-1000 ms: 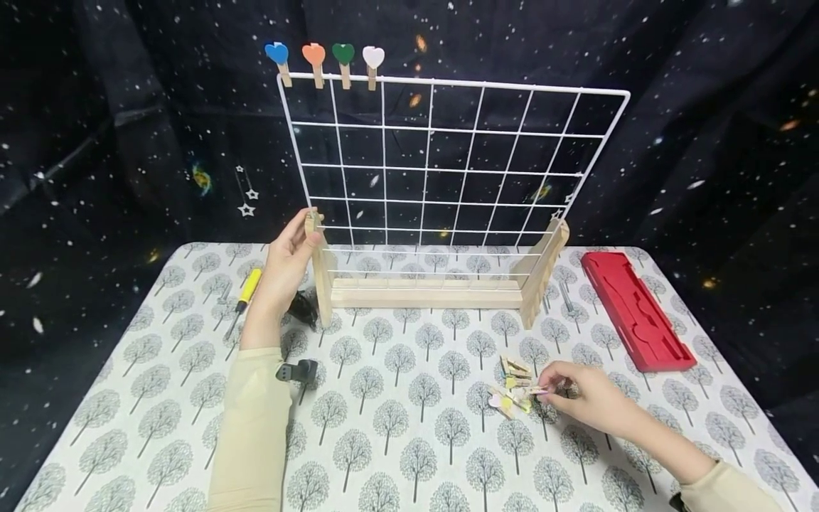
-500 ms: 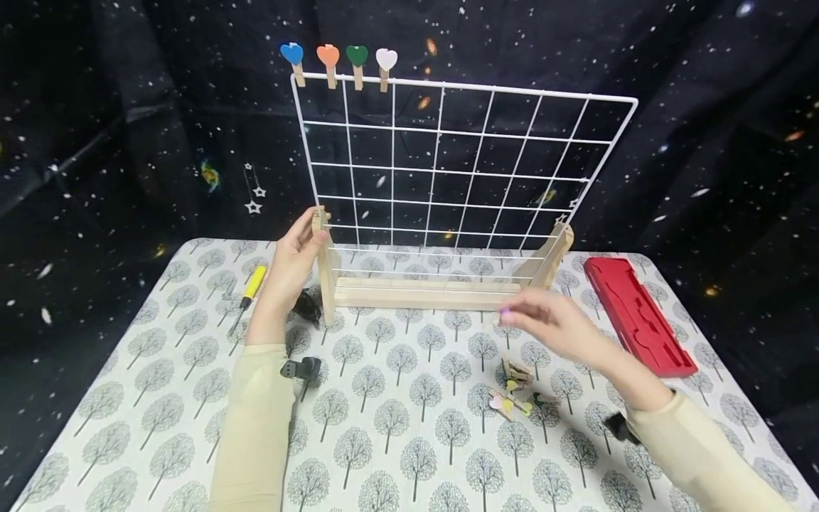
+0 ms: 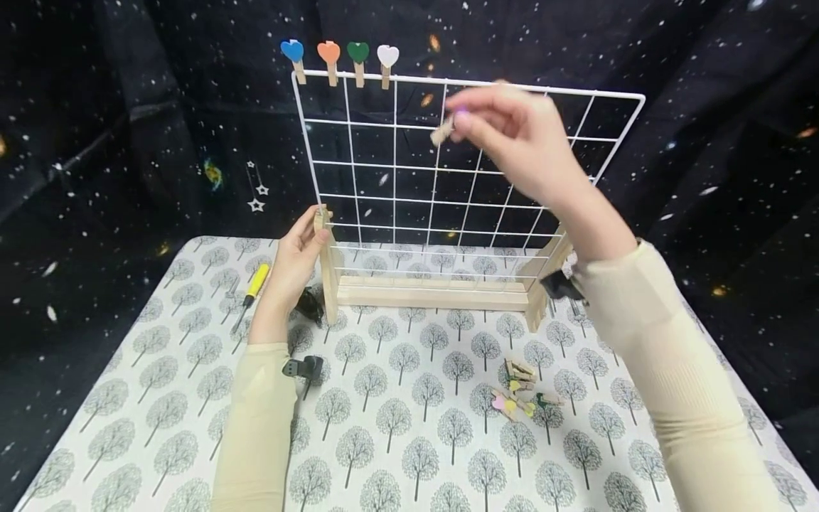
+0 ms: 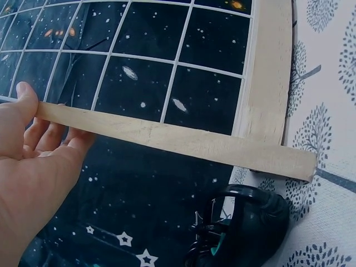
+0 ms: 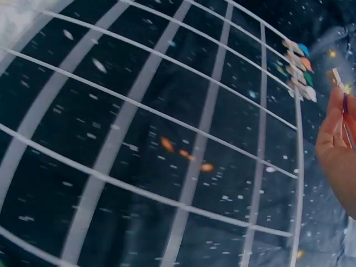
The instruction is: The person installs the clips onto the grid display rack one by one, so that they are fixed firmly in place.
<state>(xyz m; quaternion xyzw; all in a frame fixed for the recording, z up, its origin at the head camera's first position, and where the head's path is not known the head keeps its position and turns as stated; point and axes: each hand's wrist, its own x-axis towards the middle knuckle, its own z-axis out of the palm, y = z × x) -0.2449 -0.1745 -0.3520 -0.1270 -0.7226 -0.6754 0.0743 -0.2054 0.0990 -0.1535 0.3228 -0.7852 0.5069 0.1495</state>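
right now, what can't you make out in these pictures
Head view: the purple end of the held clip, mostly covered by the right hand.
Head view: the count of the loose clips, small and overlapping.
Head view: the top of the right support, behind the right forearm.
Right wrist view: the outlines of the row of clips, blurred.

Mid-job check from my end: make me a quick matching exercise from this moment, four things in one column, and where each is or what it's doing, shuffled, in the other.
Column one
1. left grip
2. right grip
3. screwdriver
4. white heart clip

Column two
A. fixed on the rack's top wire
B. pinching a wooden clip in front of the grid
C. lying on the tree-print cloth
D. holding the wooden side piece of the stand

Right pairs: 1-D, 2-B, 3-C, 4-A
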